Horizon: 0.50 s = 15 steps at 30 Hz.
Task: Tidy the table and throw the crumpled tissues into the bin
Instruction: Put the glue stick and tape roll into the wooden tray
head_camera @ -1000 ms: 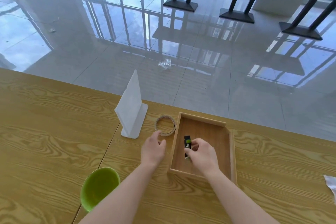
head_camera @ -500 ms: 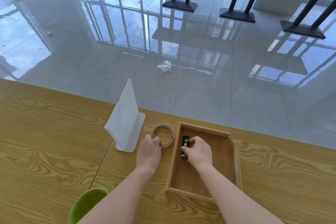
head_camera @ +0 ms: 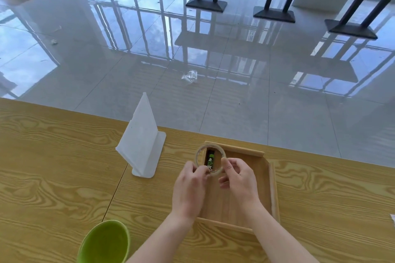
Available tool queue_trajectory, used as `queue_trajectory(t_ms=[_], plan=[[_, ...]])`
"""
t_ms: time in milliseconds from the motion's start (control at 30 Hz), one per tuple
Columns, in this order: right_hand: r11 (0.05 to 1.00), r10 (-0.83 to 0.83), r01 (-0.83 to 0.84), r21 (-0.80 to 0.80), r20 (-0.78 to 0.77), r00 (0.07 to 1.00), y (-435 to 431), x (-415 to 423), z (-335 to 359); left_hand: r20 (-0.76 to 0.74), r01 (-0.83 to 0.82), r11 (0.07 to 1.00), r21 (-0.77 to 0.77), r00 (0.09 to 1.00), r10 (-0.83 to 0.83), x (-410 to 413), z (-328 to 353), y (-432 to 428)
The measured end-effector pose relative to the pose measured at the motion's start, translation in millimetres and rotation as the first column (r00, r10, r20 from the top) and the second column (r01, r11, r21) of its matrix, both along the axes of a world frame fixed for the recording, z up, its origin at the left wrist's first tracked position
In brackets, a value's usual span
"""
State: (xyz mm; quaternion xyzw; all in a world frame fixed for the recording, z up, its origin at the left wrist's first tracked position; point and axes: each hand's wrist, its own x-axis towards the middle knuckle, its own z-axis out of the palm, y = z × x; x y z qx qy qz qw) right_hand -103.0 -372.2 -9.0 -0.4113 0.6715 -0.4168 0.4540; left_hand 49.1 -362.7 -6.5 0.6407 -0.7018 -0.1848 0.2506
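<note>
Both hands hold a tape roll [head_camera: 199, 153] tilted up over the far left corner of the wooden tray [head_camera: 271, 188]. My left hand [head_camera: 189, 188] pinches its near left rim and my right hand [head_camera: 239, 179] pinches its right rim. Through the ring I see a small black and green object [head_camera: 210, 159] lying in the tray. A white scrap of tissue [head_camera: 392, 219] shows at the right frame edge on the table. No bin is in view.
A white plastic sign stand [head_camera: 143, 141] stands left of the tray. A green bowl [head_camera: 104, 243] sits at the near edge. The wooden table [head_camera: 53, 166] ends just beyond the tray. A crumpled clear wrapper [head_camera: 189, 76] lies on the glossy floor.
My right hand let go of the black and green object in the tray. My left hand lifted the tape roll off the table over the tray, and my right hand took its other side.
</note>
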Motion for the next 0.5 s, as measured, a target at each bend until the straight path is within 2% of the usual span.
queue_trajectory(t_ms=[100,200,333,500], plan=[[0.994,-0.072,0.08,0.074,-0.095,0.993,11.7,-16.8,-4.1,0.084,0.1,0.995,-0.016,0.992,-0.099,-22.5,0.2,6.9],[0.972,-0.148,0.164,0.166,-0.103,0.984,15.0,-36.1,-11.5,0.123,0.182,0.983,-0.027,0.976,-0.178,-34.2,-3.1,13.5],[0.958,-0.154,0.196,0.212,-0.198,0.968,9.0,-55.4,-19.0,0.041,0.098,0.995,0.013,0.994,-0.099,-20.1,-9.9,22.7],[0.962,-0.09,0.162,0.22,-0.306,0.948,4.5,-50.1,-24.5,-0.05,0.005,0.984,0.179,0.999,0.004,1.0,-26.8,28.5]])
